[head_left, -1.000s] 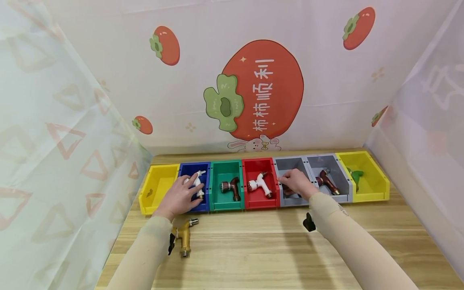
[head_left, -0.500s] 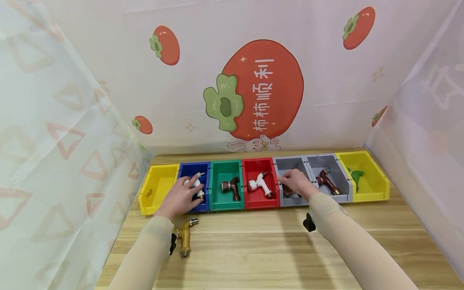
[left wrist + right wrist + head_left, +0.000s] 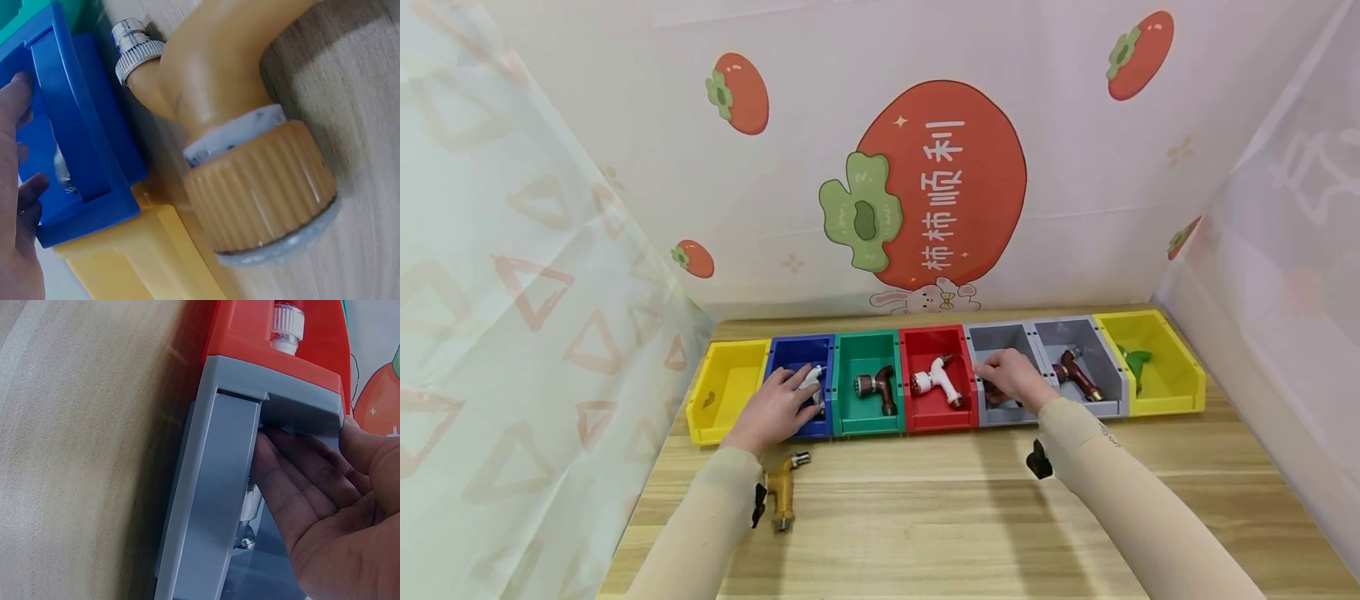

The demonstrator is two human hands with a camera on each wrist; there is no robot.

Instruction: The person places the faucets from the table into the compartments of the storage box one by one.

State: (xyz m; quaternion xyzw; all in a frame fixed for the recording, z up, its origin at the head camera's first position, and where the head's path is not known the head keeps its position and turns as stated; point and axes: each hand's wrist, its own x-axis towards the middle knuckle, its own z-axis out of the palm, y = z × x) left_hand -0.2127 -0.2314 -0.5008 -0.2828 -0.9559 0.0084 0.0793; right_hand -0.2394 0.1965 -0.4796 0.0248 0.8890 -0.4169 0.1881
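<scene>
My left hand [image 3: 775, 408] reaches into the blue bin [image 3: 802, 343], its fingers spread over a white faucet [image 3: 812, 377] and partly hiding it. In the left wrist view, the fingers [image 3: 19, 94] lie apart inside that bin. At the bin row's right half, my right hand [image 3: 1017, 379] grips the side wall of a grey bin [image 3: 1000, 337] next to the red one. Its fingers are inside the bin and its thumb is over the edge, as the right wrist view shows. Below the hand lies a mostly hidden brown faucet with a metal end [image 3: 249, 509].
Other bins hold faucets: brown in the green bin [image 3: 867, 342], white in the red bin [image 3: 931, 340], brown in the second grey bin [image 3: 1066, 333], and a green item in the right yellow bin [image 3: 1150, 387]. A tan faucet [image 3: 782, 492] lies on the table [image 3: 910, 533].
The left fingers have shifted slightly over the white faucet, which has turned and moved a little in the blue bin. The right hand holds its place.
</scene>
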